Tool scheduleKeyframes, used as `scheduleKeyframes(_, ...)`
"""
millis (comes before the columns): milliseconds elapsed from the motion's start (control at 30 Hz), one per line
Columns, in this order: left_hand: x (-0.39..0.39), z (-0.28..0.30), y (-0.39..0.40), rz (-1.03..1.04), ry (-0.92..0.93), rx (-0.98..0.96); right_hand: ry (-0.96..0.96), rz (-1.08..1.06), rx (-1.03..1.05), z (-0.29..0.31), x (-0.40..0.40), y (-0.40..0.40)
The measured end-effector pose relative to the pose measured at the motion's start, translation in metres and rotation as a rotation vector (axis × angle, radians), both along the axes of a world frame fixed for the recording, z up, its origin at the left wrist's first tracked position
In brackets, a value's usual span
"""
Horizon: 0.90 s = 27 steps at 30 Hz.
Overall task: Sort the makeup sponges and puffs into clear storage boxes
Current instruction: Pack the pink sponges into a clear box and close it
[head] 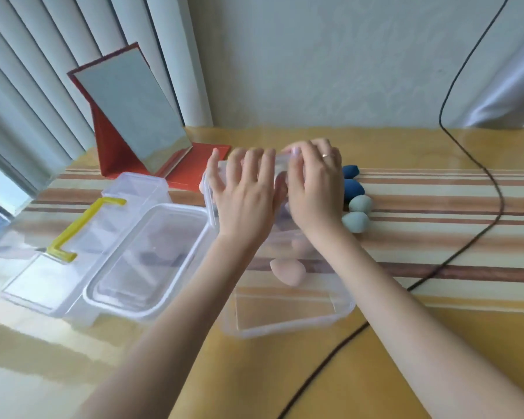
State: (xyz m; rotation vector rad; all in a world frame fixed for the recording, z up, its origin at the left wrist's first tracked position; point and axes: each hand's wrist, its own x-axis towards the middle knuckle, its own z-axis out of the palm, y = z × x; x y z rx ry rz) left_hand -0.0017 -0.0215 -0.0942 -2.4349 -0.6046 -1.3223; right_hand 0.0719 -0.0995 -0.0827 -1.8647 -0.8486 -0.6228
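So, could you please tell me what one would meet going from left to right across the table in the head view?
Yellow handle → clear lid → left hand → right hand → green sponges → black cable.

No readable text, label, brand or number anywhere — boxes, mirror unmarked.

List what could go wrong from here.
1. The right hand works close beside the blue sponges and green sponges; a nudge might roll them.
2. The black cable runs right by the clear box and might snag it.
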Motion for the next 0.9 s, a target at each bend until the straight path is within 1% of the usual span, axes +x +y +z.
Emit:
scheduleKeyframes(67,-0.003,0.0,0.003,-0.096,0.018,0.009,-0.064,0.0,-0.004,-0.003,-0.003,-0.001)
scheduleKeyframes(133,-0.011,0.005,0.004,-0.152,0.074,-0.003,-0.095,0.014,-0.063,-0.003,-0.006,-0.003)
scheduleKeyframes(233,-0.038,0.001,-0.004,-0.161,0.142,-0.095,-0.111,0.088,-0.127,-0.002,-0.014,-0.019)
scheduleKeyframes(300,-0.052,-0.004,-0.008,-0.157,0.14,-0.091,-0.086,0.143,-0.152,0.0,-0.019,-0.031)
scheduleKeyframes(367,-0.058,-0.009,-0.011,-0.17,0.128,-0.16,-0.048,0.175,-0.14,0.003,-0.021,-0.043)
scheduleKeyframes(433,-0.062,-0.013,-0.015,-0.185,0.136,-0.26,-0.074,0.132,-0.125,0.002,-0.027,-0.053)
scheduleKeyframes(533,-0.065,-0.016,-0.017,-0.233,0.11,-0.402,-0.239,-0.071,-0.134,-0.005,-0.039,-0.07)
scheduleKeyframes(567,-0.066,-0.016,-0.016,-0.25,0.086,-0.453,-0.278,-0.076,-0.158,-0.009,-0.043,-0.076)
scheduleKeyframes(600,-0.066,-0.016,-0.015,-0.259,0.066,-0.499,-0.247,-0.01,-0.2,-0.013,-0.048,-0.08)
scheduleKeyframes(633,-0.066,-0.017,-0.014,-0.266,0.049,-0.538,-0.143,0.088,-0.254,-0.015,-0.052,-0.083)
scheduleKeyframes(667,-0.066,-0.018,-0.013,-0.276,0.034,-0.569,-0.011,0.182,-0.335,-0.016,-0.057,-0.084)
scheduleKeyframes(700,-0.066,-0.02,-0.012,-0.292,0.017,-0.592,0.081,0.245,-0.43,-0.016,-0.06,-0.085)
scheduleKeyframes(733,-0.065,-0.021,-0.01,-0.315,-0.004,-0.613,0.115,0.269,-0.528,-0.015,-0.061,-0.085)
scheduleKeyframes(800,-0.066,-0.024,-0.008,-0.377,-0.05,-0.671,0.122,0.297,-0.693,-0.015,-0.061,-0.084)
scheduleKeyframes(900,-0.07,-0.023,-0.009,-0.432,-0.108,-0.775,0.093,0.321,-0.872,-0.017,-0.062,-0.081)
